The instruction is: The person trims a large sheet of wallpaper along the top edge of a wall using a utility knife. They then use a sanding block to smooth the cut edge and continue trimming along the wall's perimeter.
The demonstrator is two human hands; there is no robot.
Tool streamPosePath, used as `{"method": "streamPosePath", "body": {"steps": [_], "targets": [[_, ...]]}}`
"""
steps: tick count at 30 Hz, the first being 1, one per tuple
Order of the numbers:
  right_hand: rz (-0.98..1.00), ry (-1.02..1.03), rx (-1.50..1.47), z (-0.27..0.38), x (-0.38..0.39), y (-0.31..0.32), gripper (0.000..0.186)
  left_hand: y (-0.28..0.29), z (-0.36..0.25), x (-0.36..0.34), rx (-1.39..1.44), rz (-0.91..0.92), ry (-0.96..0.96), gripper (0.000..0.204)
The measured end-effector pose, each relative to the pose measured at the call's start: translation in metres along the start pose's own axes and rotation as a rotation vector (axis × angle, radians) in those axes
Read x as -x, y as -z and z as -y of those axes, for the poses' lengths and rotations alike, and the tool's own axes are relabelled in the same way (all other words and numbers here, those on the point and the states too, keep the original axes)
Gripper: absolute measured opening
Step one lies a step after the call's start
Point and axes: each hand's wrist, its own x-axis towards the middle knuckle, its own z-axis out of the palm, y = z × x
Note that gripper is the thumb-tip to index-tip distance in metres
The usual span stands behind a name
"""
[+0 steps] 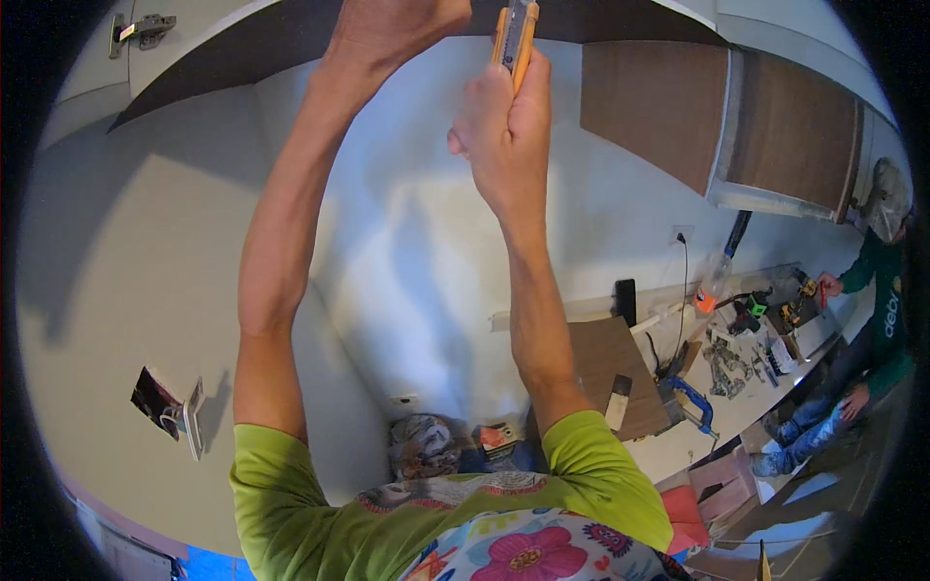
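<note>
Gripping one orange utility knife [515,39], the right hand [511,126] stood raised in the head view, its fingers closed round the handle. The knife was at the top edge of the view, in front of the dark panel [242,66] overhead and well apart from the worktop [668,461]; whether its blade was out, I could not tell. The left hand [402,27] was near it, but its fingertips did not show, so I could not tell whether they held anything.

Judging by how things stood, the overhead panel was already up and the knife work was underway, though no finished cut showed; one wall plate [194,420] hung loose beside its opening [155,402], so that looked unfinished.

Counted: one hinge [145,32], two brown cupboard panels [654,107] and one co-worker [886,290]. The worktop carried one brown board [610,363] at its left end, one blue clamp [691,397] beside that, one bottle [715,276] by the back edge, and metal pieces [727,370] too jumbled to count
</note>
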Motion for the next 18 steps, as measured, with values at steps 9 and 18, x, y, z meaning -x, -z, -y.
{"method": "streamPosePath", "body": {"steps": [9, 18], "targets": [[-0.029, 0.045, -0.016, -0.003, 0.008, -0.002, 0.028, 0.0, -0.005, -0.002, -0.011, -0.031, 0.026, 0.014], [-0.052, -0.008, -0.082, 0.003, 0.011, -0.009, 0.024, -0.001, -0.005, -0.001, -0.023, -0.05, 0.035, 0.014]]}}
